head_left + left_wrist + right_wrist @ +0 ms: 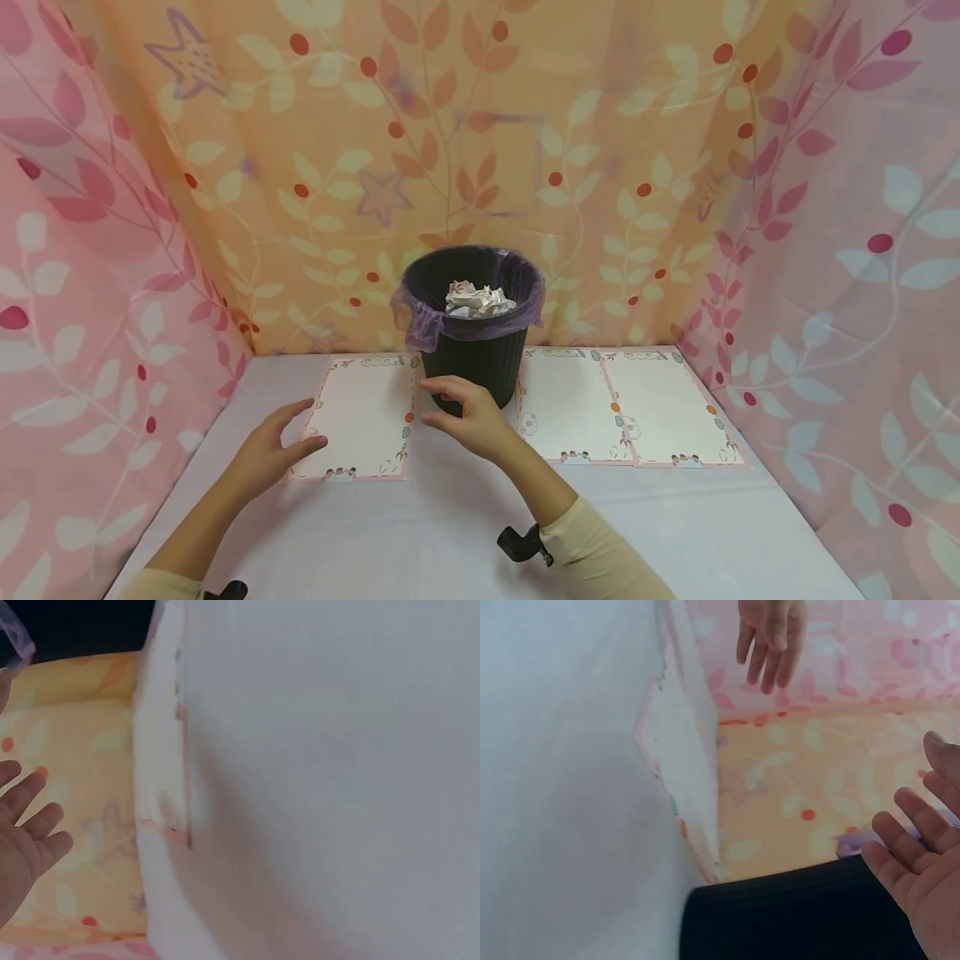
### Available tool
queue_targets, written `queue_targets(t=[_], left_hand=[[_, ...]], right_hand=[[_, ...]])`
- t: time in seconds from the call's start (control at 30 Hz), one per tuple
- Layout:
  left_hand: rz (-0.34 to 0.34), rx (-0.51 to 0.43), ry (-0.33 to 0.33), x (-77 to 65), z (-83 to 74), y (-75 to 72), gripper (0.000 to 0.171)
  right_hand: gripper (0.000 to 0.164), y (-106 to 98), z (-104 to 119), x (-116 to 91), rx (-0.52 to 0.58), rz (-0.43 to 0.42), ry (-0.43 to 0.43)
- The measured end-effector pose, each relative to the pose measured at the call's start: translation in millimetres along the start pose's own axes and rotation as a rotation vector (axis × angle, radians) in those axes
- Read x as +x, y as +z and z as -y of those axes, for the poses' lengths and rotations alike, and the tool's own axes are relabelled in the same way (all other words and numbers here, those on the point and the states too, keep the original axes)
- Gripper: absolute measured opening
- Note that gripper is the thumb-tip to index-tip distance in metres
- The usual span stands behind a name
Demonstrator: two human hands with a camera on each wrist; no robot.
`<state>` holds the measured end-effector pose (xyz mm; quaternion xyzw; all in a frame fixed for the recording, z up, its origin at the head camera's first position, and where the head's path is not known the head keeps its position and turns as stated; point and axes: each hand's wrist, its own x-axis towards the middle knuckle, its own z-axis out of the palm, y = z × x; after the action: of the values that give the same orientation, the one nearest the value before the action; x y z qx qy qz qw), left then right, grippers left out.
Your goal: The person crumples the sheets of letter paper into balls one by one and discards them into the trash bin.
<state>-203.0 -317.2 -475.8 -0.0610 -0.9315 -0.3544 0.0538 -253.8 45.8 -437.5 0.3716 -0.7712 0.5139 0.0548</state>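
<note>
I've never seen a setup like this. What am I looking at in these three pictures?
There's no robot here, just a person's two bare hands. The wide picture comes from a camera on the head, looking forward and down; the two tilted ones come from cameras on the left and right wrists.

On the pale table stands a black bin with a purple liner and crumpled paper inside. One decorated sheet lies to its left, two more sheets to its right. Patterned fabric hangs around.

The left hand is by the left sheet, the right hand in front of the bin. Neither holds anything.
</note>
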Motion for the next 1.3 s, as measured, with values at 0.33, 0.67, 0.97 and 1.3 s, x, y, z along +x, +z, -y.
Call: queue_targets(t=[0.33,0.67,0.97,1.3], left_hand=[[0.070,-0.026,-0.023,3.5,45.2,15.5,0.085],[0.161,0.045,0.059,13.0,55.6,26.1,0.086],[0.169,0.132,0.053,20.0,57.0,28.6,0.084],[0.132,0.157,0.091,-8.5,60.2,24.2,0.085]], right_hand=[[0.051,34.3,-23.9,9.4,-0.074,0.058,0.110],[0.053,56.0,-39.5,21.4,-0.164,0.118,0.134],[0.052,69.0,-60.5,36.7,-0.207,0.137,0.159],[0.053,92.3,-85.9,51.1,-0.208,0.156,0.245]])
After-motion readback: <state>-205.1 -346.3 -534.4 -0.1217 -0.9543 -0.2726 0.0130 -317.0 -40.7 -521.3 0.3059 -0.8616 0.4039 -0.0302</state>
